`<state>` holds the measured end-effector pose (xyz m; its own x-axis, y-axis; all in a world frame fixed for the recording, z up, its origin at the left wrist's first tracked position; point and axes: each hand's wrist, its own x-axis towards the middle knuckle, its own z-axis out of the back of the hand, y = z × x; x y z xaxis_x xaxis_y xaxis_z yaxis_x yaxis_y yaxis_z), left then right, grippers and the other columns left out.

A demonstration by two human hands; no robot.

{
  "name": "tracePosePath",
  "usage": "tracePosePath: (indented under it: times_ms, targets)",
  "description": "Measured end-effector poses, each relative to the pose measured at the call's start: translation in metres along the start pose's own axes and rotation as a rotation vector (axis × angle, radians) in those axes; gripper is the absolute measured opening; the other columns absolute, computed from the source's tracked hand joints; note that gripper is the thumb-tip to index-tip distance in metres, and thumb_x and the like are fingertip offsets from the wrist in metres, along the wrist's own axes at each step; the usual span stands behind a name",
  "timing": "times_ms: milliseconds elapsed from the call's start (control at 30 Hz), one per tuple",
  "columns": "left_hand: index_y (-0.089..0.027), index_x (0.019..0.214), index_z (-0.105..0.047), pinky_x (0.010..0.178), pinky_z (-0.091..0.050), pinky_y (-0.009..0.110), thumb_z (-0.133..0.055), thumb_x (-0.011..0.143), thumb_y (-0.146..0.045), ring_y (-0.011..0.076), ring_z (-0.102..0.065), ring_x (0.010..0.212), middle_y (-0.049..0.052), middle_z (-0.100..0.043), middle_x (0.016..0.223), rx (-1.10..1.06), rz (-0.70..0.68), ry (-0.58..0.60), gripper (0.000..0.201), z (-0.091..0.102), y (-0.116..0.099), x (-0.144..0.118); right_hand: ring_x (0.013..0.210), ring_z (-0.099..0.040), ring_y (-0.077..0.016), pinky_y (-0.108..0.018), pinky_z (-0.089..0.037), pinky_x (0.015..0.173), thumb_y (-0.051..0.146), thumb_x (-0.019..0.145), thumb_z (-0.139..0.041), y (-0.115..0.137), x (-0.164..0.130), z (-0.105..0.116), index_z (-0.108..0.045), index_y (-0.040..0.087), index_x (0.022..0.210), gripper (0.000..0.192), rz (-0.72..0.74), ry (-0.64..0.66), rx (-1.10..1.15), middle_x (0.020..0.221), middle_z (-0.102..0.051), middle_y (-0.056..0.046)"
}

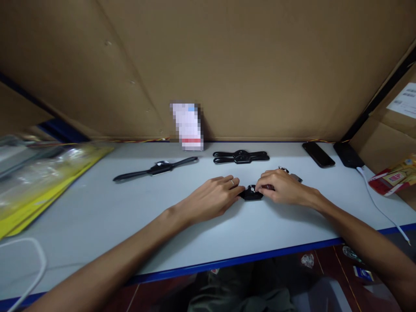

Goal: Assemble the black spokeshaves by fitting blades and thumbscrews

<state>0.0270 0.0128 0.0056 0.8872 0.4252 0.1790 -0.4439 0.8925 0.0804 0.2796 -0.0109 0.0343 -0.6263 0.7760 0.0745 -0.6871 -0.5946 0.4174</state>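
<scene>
Both hands (pixel 212 197) (pixel 282 187) pinch watch body (pixel 251 193) mid-table (pixel 97 216), edges well apart.

No text, brand or number can be read anywhere. Printed lines are seen on a white label (pixel 404 100) stuck to the cardboard box (pixel 383 130) at the right, but they are too small to be made out. Red and yellow print is carried by a packet (pixel 391 178) beside it, likewise illegible. The white card (pixel 187 125) at the back wall is blurred out.
</scene>
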Motion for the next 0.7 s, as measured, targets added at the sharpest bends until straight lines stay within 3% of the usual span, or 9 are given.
tracePosePath:
  times_ms: [267,700]
  targets:
    - [-0.017,0.114,-0.065,0.071,-0.048,0.033,-0.045,0.105,-0.023,0.0195,-0.060,0.082,0.006,-0.065,0.095,0.025,0.011,0.022,0.023,0.0021,-0.0013,-0.0005,0.101,-0.066,-0.0221,-0.036,-0.046,0.090,0.015,0.094,-0.049,0.0056,-0.0012,-0.0021,-0.076,0.026,0.116,0.037,0.053,-0.006,0.010,0.108,-0.077,-0.005]
    - [-0.016,0.115,-0.065,0.070,-0.048,0.033,-0.047,0.104,-0.024,0.0197,-0.060,0.081,0.006,-0.064,0.094,0.046,0.011,0.022,0.022,0.0011,-0.0013,-0.0004,0.092,-0.065,-0.0224,-0.034,-0.043,0.078,0.024,0.099,-0.053,0.0022,0.0001,-0.0073,-0.072,0.022,0.115,0.025,0.001,-0.042,-0.131,0.100,-0.073,-0.007]
